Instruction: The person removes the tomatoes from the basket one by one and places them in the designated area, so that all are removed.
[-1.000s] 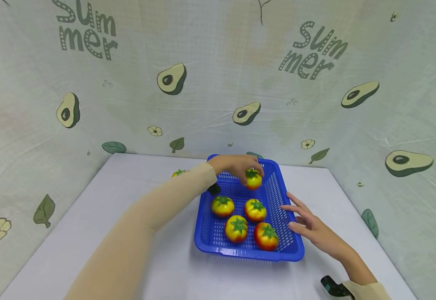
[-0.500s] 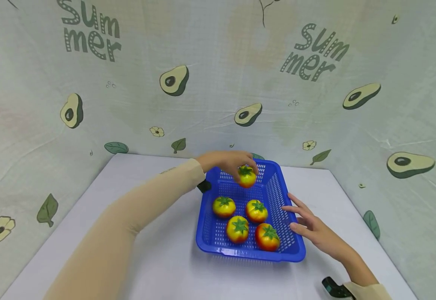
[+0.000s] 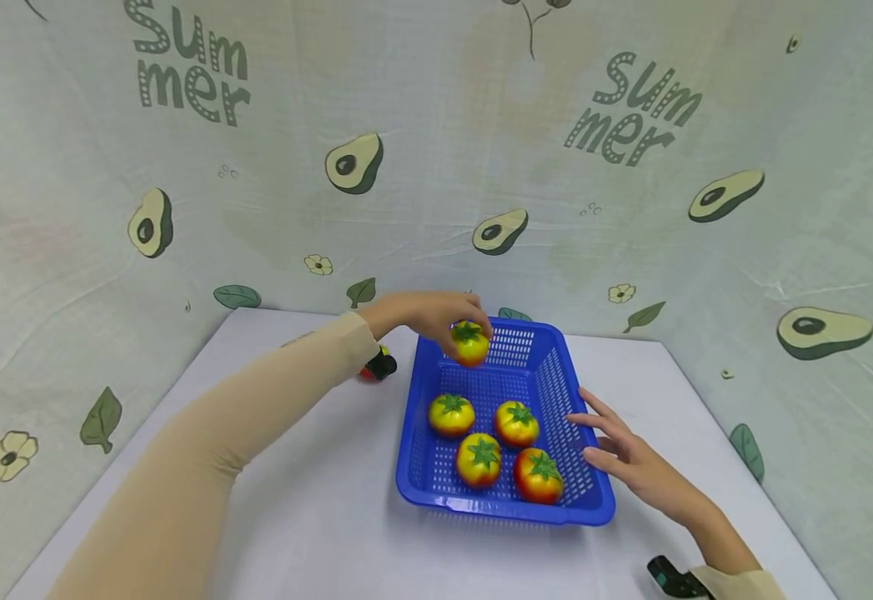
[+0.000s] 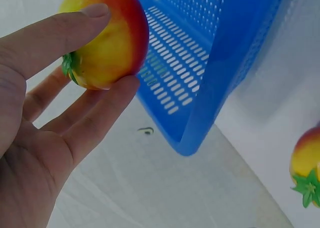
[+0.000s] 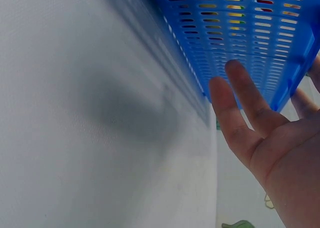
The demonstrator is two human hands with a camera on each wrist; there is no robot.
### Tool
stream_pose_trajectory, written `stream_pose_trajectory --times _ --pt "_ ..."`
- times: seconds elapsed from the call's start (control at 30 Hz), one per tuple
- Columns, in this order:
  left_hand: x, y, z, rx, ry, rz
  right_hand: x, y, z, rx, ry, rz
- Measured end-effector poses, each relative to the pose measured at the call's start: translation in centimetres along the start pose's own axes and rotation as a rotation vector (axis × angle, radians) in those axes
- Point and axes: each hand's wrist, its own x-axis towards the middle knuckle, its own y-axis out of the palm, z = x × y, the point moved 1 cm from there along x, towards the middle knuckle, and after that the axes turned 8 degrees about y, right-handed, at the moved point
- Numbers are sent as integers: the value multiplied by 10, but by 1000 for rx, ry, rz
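Note:
My left hand (image 3: 434,315) holds a yellow-red tomato (image 3: 469,347) with a green star-shaped top over the back left of the blue basket (image 3: 496,515). In the left wrist view, thumb and fingers grip that tomato (image 4: 107,43) from both sides, beside the basket's wall (image 4: 200,103). Several similar tomatoes, such as one (image 3: 479,460) near the front, lie on the basket floor. At the basket's right rim rests my right hand (image 3: 627,454), fingers spread and fairly straight. The right wrist view shows two of its fingers (image 5: 245,90) along the outer slotted wall.
Another tomato (image 3: 368,375) lies on the white table (image 3: 316,517) left of the basket, partly hidden behind the black wrist camera (image 3: 381,364). A printed cloth (image 3: 421,225) hangs behind the table and along its sides.
My left hand has moved left with the tomato, from over the basket's back middle to near its back left rim. The right hand stays at the right rim.

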Motion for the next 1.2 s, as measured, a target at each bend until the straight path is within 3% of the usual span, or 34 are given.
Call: stream_pose_trajectory --times 0.53,1.2 --pt "-39 -17 6 -34 -74 -41 -1 -1 1 -4 3 3" --pt "-102 -26 32 -53 -174 -90 0 0 1 2 2 2"
